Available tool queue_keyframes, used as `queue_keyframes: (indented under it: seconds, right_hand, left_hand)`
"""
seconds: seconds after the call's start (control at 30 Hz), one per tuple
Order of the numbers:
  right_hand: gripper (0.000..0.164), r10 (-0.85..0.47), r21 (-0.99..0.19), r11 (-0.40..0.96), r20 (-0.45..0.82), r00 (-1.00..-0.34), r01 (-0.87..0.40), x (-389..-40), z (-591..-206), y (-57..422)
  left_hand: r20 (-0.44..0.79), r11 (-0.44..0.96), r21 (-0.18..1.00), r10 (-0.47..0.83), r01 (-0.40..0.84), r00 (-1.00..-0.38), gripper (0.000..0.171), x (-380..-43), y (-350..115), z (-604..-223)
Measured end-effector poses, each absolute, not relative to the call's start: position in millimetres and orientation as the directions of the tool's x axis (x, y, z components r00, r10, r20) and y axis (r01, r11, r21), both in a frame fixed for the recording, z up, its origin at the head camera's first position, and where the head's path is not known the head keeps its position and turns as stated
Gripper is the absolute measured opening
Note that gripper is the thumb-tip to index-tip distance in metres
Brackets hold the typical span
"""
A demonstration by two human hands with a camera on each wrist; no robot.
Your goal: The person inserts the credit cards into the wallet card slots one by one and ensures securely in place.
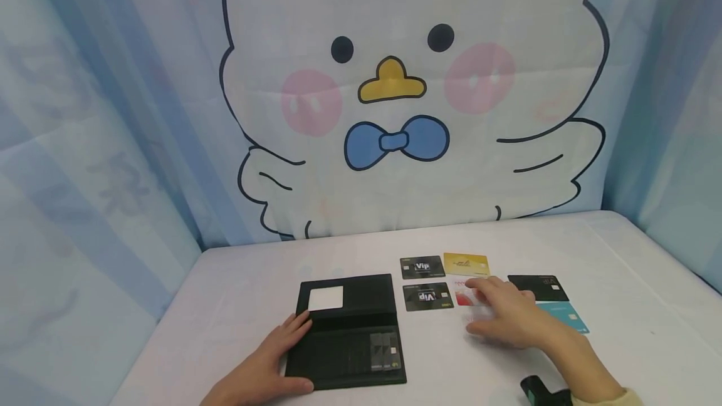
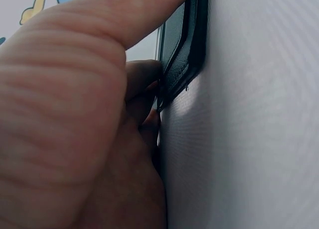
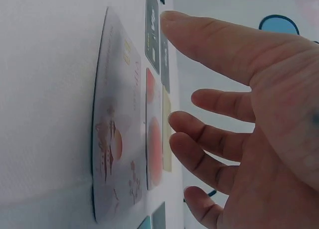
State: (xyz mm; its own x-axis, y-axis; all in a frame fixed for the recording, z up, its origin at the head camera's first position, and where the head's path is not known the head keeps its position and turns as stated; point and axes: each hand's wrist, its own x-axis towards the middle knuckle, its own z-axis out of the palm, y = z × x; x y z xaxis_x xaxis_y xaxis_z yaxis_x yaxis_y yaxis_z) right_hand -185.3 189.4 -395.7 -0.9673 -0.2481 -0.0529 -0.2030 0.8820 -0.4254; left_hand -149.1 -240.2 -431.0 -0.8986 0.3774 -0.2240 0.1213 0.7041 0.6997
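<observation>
A black wallet (image 1: 344, 349) lies unfolded on the table. My left hand (image 1: 267, 359) rests at its left edge, thumb by the near corner and fingertips along the side; in the left wrist view the thumb reaches over the wallet (image 2: 182, 50). Above the loose cards, my right hand (image 1: 513, 318) hovers with spread, slightly bent fingers and nothing in them. Beneath it lie a red-and-white card (image 1: 464, 294) and a white VIP card with a printed building (image 3: 117, 129), the latter mostly hidden in the head view. The right fingertips look apart from both.
Two black VIP cards (image 1: 422, 267) and a gold card (image 1: 466, 264) lie right of the wallet. Further right are a black card (image 1: 536, 287) and a blue card (image 1: 566, 316). The wallet bears a white rectangle (image 1: 326, 298) and a small see-through strip (image 1: 385, 351). A curtain (image 1: 395, 193) hangs behind the table.
</observation>
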Motion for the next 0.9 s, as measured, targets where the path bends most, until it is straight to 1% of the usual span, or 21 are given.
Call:
queue_keyframes:
  seconds: [0.43,0.67,0.77,0.9]
  right_hand:
    - [0.078,-0.234,-0.437,0.887,-0.155,-0.960,-0.146,-193.5,-395.2,212.1]
    - [0.083,-0.235,-0.432,0.891,-0.167,-0.958,-0.143,-190.6,-398.6,216.7]
    - [0.080,-0.240,-0.410,0.899,-0.171,-0.956,-0.153,-189.2,-400.5,219.1]
    - [0.069,-0.248,-0.394,0.904,-0.167,-0.954,-0.166,-187.0,-402.8,224.3]
  left_hand:
    - [-0.192,0.684,0.710,0.415,0.166,-0.889,0.093,-148.2,-247.7,-431.7]
    - [-0.194,0.681,0.713,0.422,0.168,-0.885,0.093,-147.4,-246.8,-433.5]
    - [-0.196,0.683,0.712,0.417,0.163,-0.888,0.094,-147.3,-245.7,-433.3]
    - [-0.192,0.682,0.712,0.420,0.168,-0.887,0.094,-148.6,-245.0,-432.7]
